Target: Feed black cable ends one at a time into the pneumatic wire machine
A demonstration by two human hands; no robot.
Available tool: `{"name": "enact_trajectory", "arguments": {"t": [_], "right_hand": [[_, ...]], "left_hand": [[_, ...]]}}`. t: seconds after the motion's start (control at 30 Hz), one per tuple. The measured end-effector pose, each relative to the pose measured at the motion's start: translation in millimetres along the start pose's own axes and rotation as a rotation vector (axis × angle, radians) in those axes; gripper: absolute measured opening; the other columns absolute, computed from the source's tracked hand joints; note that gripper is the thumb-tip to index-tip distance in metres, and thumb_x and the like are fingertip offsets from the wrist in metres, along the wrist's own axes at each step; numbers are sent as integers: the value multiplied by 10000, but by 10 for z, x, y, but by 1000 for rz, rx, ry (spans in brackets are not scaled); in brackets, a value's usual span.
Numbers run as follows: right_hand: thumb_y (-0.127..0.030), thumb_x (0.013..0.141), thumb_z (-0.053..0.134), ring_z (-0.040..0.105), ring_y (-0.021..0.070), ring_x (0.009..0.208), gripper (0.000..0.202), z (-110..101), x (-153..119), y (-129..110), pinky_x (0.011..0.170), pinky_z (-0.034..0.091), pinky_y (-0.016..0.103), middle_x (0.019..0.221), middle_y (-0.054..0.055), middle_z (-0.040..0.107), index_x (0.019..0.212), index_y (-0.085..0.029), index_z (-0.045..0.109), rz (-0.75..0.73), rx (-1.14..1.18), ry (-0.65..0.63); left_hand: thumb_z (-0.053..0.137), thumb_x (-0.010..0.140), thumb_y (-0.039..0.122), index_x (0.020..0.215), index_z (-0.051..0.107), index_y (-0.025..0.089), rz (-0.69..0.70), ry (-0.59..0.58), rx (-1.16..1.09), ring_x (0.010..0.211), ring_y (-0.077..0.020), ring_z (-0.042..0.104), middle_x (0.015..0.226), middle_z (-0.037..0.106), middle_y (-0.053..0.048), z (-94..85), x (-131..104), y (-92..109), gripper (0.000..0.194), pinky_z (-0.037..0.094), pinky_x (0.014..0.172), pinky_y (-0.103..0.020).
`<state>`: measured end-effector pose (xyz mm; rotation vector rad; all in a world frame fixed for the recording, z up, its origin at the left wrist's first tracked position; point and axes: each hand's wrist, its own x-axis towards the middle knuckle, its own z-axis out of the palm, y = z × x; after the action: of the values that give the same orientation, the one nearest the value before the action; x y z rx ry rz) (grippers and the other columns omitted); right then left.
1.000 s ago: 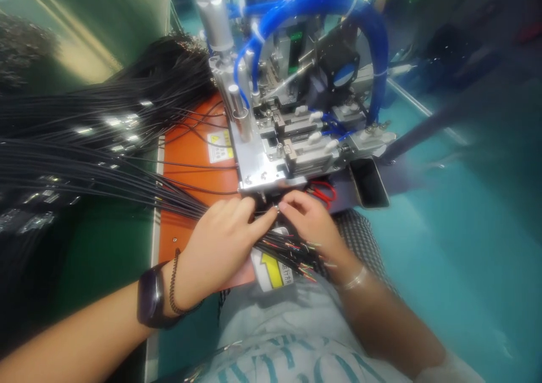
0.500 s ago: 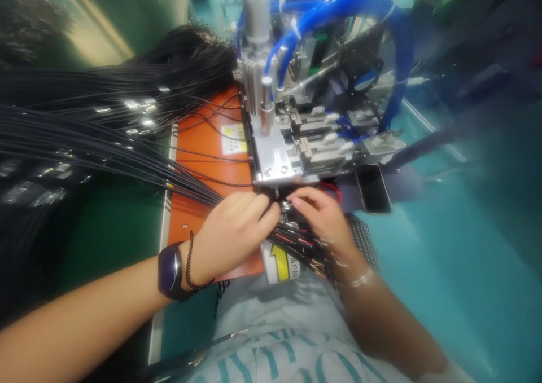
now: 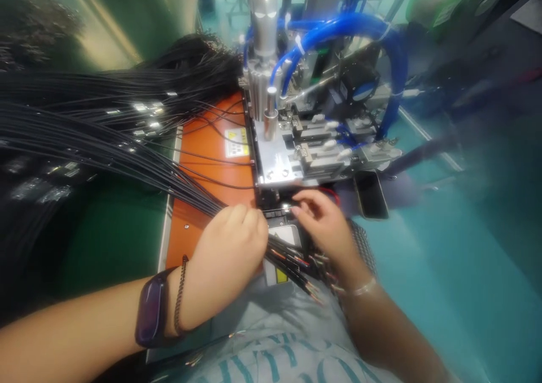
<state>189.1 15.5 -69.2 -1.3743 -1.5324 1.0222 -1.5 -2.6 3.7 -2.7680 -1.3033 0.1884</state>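
My left hand (image 3: 232, 253) is wrapped round a bundle of black cables (image 3: 199, 197) that runs in from the left. The bundle's stripped ends (image 3: 311, 290), with thin coloured wires, stick out to the right of my fist. My right hand (image 3: 324, 225) is beside the front of the metal machine (image 3: 275, 163), thumb and index finger curled close to a small shiny part (image 3: 286, 207). Whether those fingertips hold anything is too small to tell. Just left of them lies the machine's dark front slot (image 3: 271, 197).
Loose black cables with shiny connectors (image 3: 146, 112) spread over the left side and an orange surface (image 3: 212, 129). Blue hoses (image 3: 393, 56) arch above the machine. A phone (image 3: 371, 194) lies right of it. More wire ends hang below my right wrist.
My left hand has drawn back toward me and left from the machine's front, closing into a fist round the cables. My right hand stays by the machine. The view has shifted slightly.
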Motion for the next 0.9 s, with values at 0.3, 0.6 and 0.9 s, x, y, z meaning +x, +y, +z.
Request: {"name": "enact_trajectory", "arguments": {"t": [0.3, 0.6, 0.9], "right_hand": [[-148, 847, 607, 583, 141, 806, 204, -240, -119, -74, 720, 468, 279, 860, 26, 650, 1017, -244, 668, -487, 152, -407], [-303, 871, 582, 568, 186, 867, 209, -84, -92, -24, 771, 461, 337, 901, 46, 639, 1056, -235, 652, -394, 121, -287], [-314, 895, 521, 580, 195, 872, 226, 16, -120, -151, 777, 469, 366, 939, 41, 648, 1075, -252, 640, -444, 215, -142]], "left_hand": [[545, 717, 92, 793, 572, 157, -20, 8, -42, 690, -241, 536, 693, 561, -42, 35, 50, -91, 104, 449, 622, -377], [495, 797, 88, 902, 600, 156, -5, 168, -40, 791, -234, 580, 866, 648, -51, 140, 123, -277, 163, 479, 684, -378], [451, 853, 98, 945, 597, 128, 53, 418, -53, 771, -212, 614, 863, 672, -53, 106, 71, -243, 176, 509, 661, -355]]}}
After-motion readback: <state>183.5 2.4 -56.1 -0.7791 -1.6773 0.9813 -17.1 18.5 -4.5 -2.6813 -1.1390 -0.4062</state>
